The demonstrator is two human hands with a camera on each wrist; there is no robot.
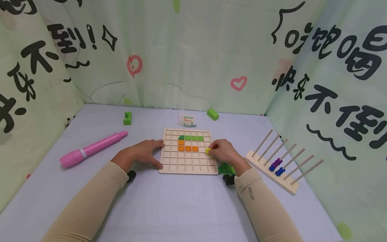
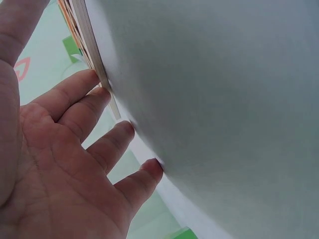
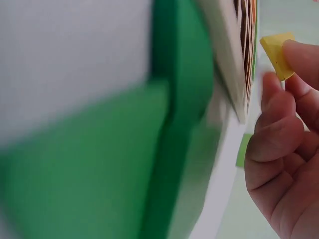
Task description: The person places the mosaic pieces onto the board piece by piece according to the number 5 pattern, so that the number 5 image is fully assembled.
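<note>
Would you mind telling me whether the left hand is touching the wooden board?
Touching: the left wrist view shows the fingers pressed against the wooden board edge.

backdrop cloth (image 1: pixel 193 50): black Chinese characters "不倒" with "!" | red heart sign | sleeve (image 1: pixel 257 198): print unreadable

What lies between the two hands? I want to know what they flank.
In the head view, the wooden grid board lies between the left hand and right hand, carrying green tiles and orange tiles.
</note>
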